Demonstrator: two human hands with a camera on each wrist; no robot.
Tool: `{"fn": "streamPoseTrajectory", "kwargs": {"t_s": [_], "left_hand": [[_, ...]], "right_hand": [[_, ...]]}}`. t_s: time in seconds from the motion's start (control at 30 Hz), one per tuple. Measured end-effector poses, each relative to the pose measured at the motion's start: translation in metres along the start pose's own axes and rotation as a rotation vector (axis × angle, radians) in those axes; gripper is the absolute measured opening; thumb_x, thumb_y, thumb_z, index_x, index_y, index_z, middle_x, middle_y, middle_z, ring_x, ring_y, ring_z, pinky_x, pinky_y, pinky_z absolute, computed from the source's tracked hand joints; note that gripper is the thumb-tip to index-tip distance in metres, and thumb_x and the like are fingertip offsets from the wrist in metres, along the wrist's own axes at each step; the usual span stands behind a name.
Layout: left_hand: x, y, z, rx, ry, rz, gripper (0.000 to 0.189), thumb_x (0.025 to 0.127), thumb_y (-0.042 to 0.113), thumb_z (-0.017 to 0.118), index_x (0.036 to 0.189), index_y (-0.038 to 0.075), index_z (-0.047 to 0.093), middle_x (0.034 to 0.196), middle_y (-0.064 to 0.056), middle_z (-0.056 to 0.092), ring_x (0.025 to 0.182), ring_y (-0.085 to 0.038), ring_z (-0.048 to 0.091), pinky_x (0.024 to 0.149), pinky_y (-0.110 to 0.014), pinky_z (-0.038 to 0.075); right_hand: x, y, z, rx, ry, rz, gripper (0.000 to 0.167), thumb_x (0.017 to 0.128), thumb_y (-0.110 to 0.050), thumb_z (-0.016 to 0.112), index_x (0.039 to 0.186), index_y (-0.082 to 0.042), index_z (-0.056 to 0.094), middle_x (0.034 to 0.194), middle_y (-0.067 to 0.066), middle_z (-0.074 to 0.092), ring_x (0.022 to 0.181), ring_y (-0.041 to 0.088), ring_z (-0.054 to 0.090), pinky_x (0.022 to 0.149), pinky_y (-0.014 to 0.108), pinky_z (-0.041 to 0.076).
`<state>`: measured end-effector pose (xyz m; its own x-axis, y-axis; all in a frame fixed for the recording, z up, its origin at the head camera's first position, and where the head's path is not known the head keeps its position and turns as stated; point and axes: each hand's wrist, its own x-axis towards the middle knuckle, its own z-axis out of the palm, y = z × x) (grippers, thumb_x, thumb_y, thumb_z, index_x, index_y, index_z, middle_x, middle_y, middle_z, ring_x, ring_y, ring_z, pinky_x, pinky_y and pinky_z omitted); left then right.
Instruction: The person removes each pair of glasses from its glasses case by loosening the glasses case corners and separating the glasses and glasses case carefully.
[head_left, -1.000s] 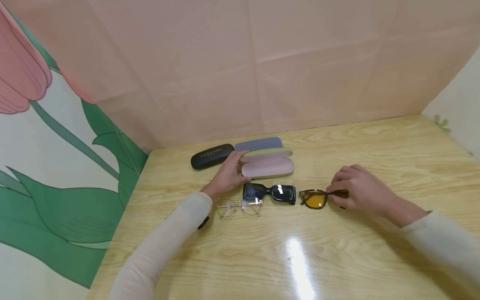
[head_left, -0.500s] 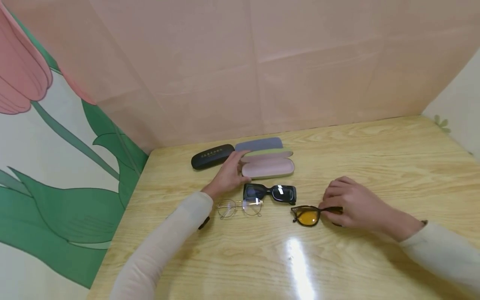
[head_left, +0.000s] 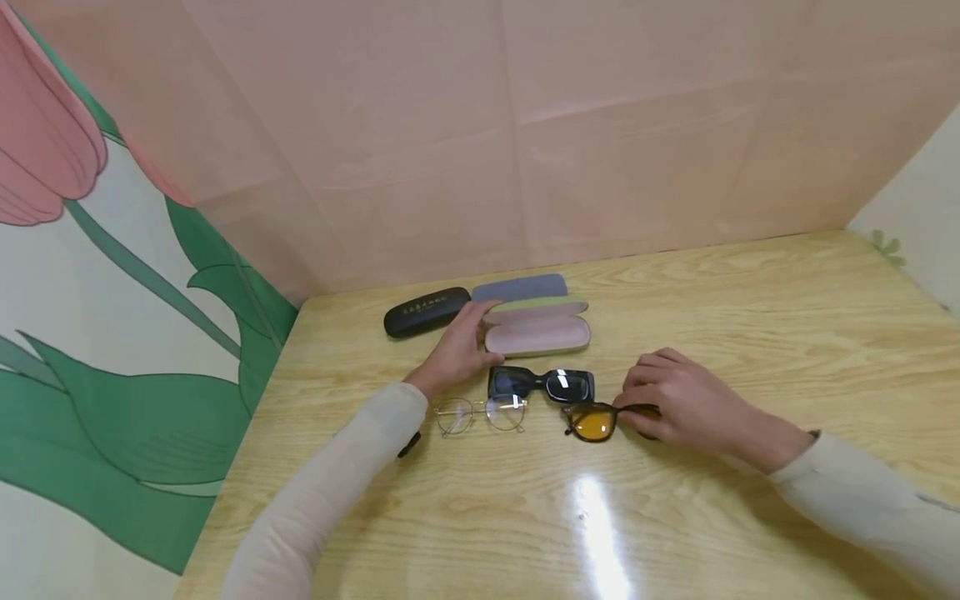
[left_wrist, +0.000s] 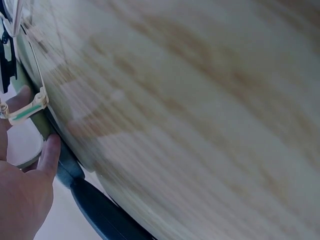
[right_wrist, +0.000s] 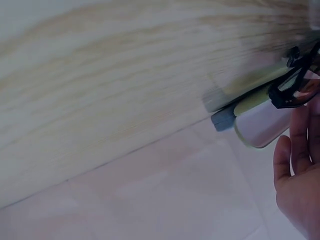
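Observation:
My left hand (head_left: 453, 352) holds the left end of an open glasses case (head_left: 537, 336) with a pink lining and a green-edged lid, thumb at the front, fingers by the lid. In the left wrist view, finger and thumb straddle the case's end. My right hand (head_left: 686, 406) pinches dark-framed glasses with orange lenses (head_left: 594, 423) by their right side, so its fingers hide the other lens. These overlap the lower right corner of black thick-framed sunglasses (head_left: 512, 383) in the head view. Just below those lie round thin-framed glasses (head_left: 505, 412).
A black glasses case (head_left: 426, 313) and a blue case (head_left: 519, 287) stand behind, near the pink backdrop (head_left: 405, 167). Part of a small dark object (head_left: 408, 445) shows beside my left sleeve. Everything rests on a wood-grain table (head_left: 480, 508).
My right hand has brought the orange-lensed glasses leftward, first dipping toward me, then up slightly to the black sunglasses. The left hand has stayed at the open case.

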<state>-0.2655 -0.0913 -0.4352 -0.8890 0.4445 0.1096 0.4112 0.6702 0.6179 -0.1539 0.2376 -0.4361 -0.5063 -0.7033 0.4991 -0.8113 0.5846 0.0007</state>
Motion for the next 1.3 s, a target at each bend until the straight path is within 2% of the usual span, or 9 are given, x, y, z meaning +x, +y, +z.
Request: {"fn": "streamPoseTrajectory", "kwargs": {"t_s": [0.3,0.63,0.83,0.97,1.1,1.23,1.3], "left_hand": [[0.0,0.001,-0.001,-0.012,-0.003,0.009,0.092,0.077,0.009,0.086,0.153,0.018,0.035,0.138,-0.008,0.046,0.113,-0.021,0.059,0.098,-0.03,0.054],[0.0,0.0,0.0,-0.02,-0.008,0.003,0.093,0.076,0.008,0.086,0.153,0.02,0.035,0.139,-0.007,0.045,0.113,-0.02,0.059,0.097,-0.028,0.054],[0.0,0.003,0.0,-0.032,-0.009,0.0,0.092,0.076,0.007,0.085,0.153,0.018,0.035,0.139,-0.008,0.045,0.114,-0.021,0.059,0.098,-0.029,0.054],[0.001,0.004,-0.001,-0.028,-0.009,0.0,0.091,0.077,0.007,0.085,0.153,0.018,0.035,0.14,-0.009,0.045,0.115,-0.021,0.059,0.099,-0.03,0.054],[0.001,0.003,-0.002,-0.025,-0.009,-0.005,0.092,0.077,0.007,0.085,0.153,0.019,0.035,0.141,-0.008,0.045,0.116,-0.021,0.059,0.1,-0.03,0.054],[-0.001,0.001,-0.002,-0.039,-0.006,-0.007,0.092,0.075,0.005,0.086,0.152,0.019,0.036,0.14,-0.009,0.045,0.116,-0.022,0.06,0.099,-0.029,0.054],[-0.002,0.0,-0.003,-0.048,-0.006,-0.006,0.093,0.075,0.005,0.086,0.152,0.019,0.037,0.14,-0.009,0.045,0.115,-0.023,0.06,0.099,-0.029,0.054]], "right_hand": [[0.002,0.001,0.003,-0.007,-0.017,0.029,0.016,0.072,-0.026,0.086,0.086,-0.022,0.077,0.082,-0.012,0.067,0.082,0.008,0.058,0.079,0.036,0.05],[0.002,-0.001,0.004,-0.005,-0.03,0.039,0.019,0.073,-0.026,0.085,0.09,-0.021,0.077,0.086,-0.011,0.067,0.084,0.01,0.06,0.08,0.036,0.051],[0.003,0.001,-0.004,0.004,0.012,0.116,0.021,0.079,-0.028,0.081,0.098,-0.02,0.078,0.095,-0.007,0.069,0.091,0.012,0.061,0.084,0.035,0.048],[0.003,0.018,-0.005,-0.02,0.033,0.164,0.016,0.085,-0.026,0.075,0.098,-0.017,0.078,0.094,-0.002,0.07,0.093,0.017,0.062,0.087,0.038,0.049],[0.004,0.045,0.0,-0.009,-0.01,0.249,0.015,0.091,-0.024,0.07,0.101,-0.016,0.078,0.096,0.001,0.071,0.094,0.02,0.061,0.088,0.043,0.05],[0.013,0.065,0.006,0.053,-0.062,0.36,0.024,0.098,-0.03,0.062,0.11,-0.013,0.076,0.106,0.004,0.07,0.103,0.024,0.061,0.095,0.048,0.048],[0.021,0.071,0.01,0.074,-0.095,0.404,0.032,0.101,-0.035,0.057,0.119,-0.012,0.072,0.115,0.007,0.069,0.111,0.028,0.059,0.101,0.052,0.045]]}}
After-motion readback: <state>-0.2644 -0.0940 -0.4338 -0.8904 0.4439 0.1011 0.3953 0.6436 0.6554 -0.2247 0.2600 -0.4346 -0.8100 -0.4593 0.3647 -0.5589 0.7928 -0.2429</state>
